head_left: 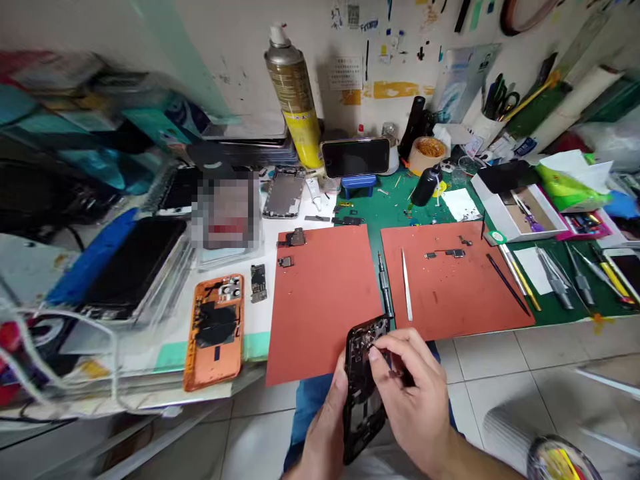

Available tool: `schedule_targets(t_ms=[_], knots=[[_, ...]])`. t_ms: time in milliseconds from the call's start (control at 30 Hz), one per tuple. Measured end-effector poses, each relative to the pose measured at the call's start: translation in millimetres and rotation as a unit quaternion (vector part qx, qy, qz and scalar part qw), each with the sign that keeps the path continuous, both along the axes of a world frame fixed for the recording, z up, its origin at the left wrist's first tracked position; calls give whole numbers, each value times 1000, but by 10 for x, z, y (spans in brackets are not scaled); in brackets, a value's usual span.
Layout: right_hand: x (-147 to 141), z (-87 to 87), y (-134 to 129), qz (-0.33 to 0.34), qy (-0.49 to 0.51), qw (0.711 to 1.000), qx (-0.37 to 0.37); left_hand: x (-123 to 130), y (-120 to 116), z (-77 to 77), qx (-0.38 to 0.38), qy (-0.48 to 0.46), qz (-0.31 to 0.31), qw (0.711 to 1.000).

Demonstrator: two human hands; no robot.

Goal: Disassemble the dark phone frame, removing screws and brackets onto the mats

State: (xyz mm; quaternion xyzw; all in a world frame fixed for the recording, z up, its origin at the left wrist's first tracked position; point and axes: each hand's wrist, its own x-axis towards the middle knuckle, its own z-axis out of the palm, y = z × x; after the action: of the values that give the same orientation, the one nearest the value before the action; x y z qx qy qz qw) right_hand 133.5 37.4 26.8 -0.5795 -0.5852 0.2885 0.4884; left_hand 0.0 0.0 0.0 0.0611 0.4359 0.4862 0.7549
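Before the worktop (255, 317), clasping a black oblong phone housing (359, 400) in the left hand (325, 423), pinching inside with the right hand (420, 397).

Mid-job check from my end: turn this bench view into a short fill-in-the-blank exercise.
1. The left hand holds the phone frame, whose color is ____.
2. At the upper part of that frame are the fingertips of the ____ hand.
3. The orange phone housing lies on the ____ side of the red mat nearest it, as the camera sees it.
4. The lower part of the tall spray can is colored ____.

Missing words: black; right; left; yellow.
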Motion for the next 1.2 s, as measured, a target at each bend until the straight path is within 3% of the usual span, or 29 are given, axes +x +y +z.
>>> schedule_targets(t_ms=[300,533,633,767,933,1033,1200], knots=[[27,42,12,-16,44,998,-36,5,14,-49,10,-7,-13,1000],[-21,-16,-33,-8,-14,998,57,-48,-29,-140,-20,-10,28,999],[41,-9,-81,-1,-2,999,46,-49,-23,-169,-35,-39,20,998],[275,146,-100,-29,103,994,-18,-34,79,7,-1,-92,-62,994],[558,295,-83,-86,177,980,10,-90,192,268,5,-97,-125,987],[599,260,-127,-67,193,978,35,-108,206,289,1,-97,-139,986],[518,118,-220,-50,86,992,81,-113,155,220,61,-67,-132,987]])
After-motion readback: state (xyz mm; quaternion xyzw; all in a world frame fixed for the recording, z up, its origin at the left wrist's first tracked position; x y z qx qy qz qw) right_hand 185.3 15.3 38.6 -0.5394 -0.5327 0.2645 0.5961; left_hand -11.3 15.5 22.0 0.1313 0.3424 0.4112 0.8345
